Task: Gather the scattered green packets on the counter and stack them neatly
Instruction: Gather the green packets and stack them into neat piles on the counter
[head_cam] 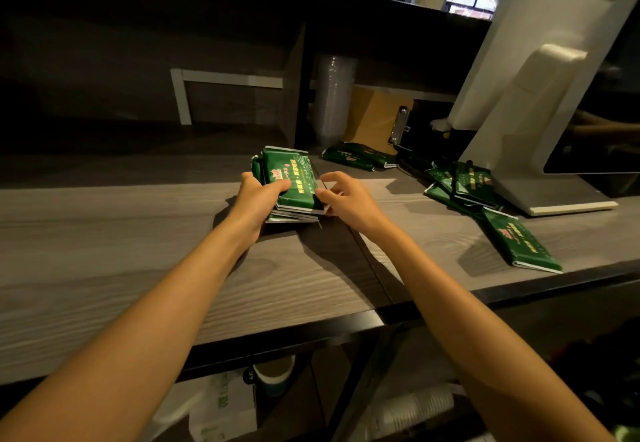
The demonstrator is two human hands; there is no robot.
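Note:
A stack of green packets (pixel 294 178) sits in the middle of the grey wood counter (pixel 104 234). My left hand (pixel 258 199) grips the stack's left side, thumb across the top packet. My right hand (pixel 346 199) touches the stack's right edge with its thumb and curled fingers. Loose green packets lie further right: a pair (pixel 358 157) at the back by the clipboard, a jumbled pile (pixel 460 182) against the monitor base, and a single packet (pixel 519 242) near the counter's front edge.
A white monitor stand (pixel 554 199) occupies the right of the counter. A clipboard (pixel 377 119) and a sleeve of plastic cups (pixel 334 102) lean at the back. Cups and bags sit on the shelf below (pixel 277 376).

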